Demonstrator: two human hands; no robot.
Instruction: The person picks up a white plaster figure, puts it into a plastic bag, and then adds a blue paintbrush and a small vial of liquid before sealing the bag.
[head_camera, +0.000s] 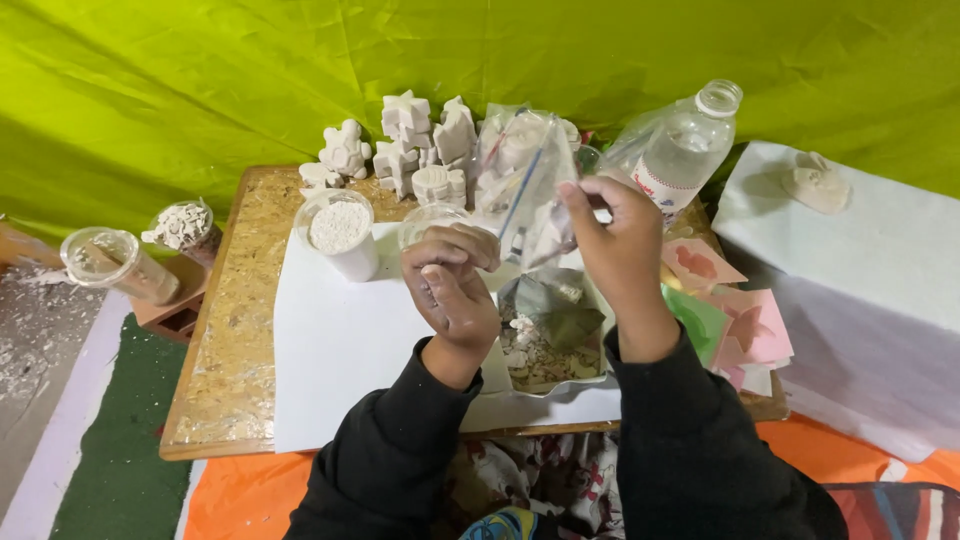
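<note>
My right hand (612, 240) pinches the edge of a clear plastic bag (520, 180) and holds it up above the board. My left hand (452, 282) is curled around a small clear plastic cup (430, 220) beside the bag. Below both hands lies a white tray (592, 380) holding plaster bits and a crumpled dark wrapper. A clear cup of white powder (340, 232) stands to the left of my left hand on a white sheet (330, 350).
Several white plaster figures (410, 150) stand at the back of the wooden board (225, 340). A capless clear plastic bottle (685, 150) leans at the right, with pink and green moulds (745, 325) below it. Two clear cups (150, 250) sit left of the board. White cloth (860, 280) at the right.
</note>
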